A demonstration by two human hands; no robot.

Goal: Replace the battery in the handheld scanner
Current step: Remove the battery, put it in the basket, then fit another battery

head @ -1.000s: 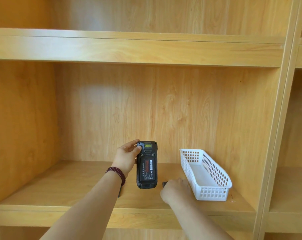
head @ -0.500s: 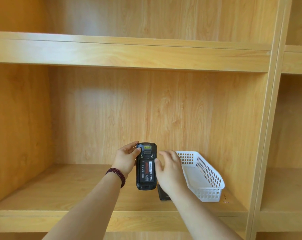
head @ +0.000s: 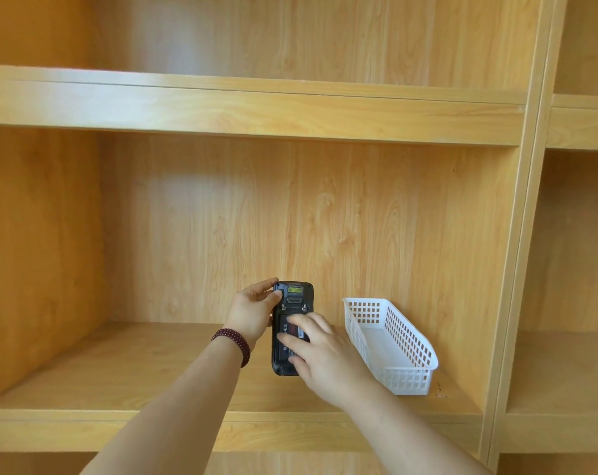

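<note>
2 hands [head: 253, 311] [head: 328, 354] now on scanner [head: 292, 299], battery [head: 292, 332] covered

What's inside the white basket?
The part of the white basket that shows looks bare, only its white floor. The near wall hides the front bottom corner, so something small could sit there.

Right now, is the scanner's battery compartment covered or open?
Open: the scanner shows its back with no cover, and the labelled battery lies exposed in the bay under the right hand fingers.

Black handheld scanner [head: 292, 303] held upright, back open, battery [head: 290, 332] apparently seated.
</note>
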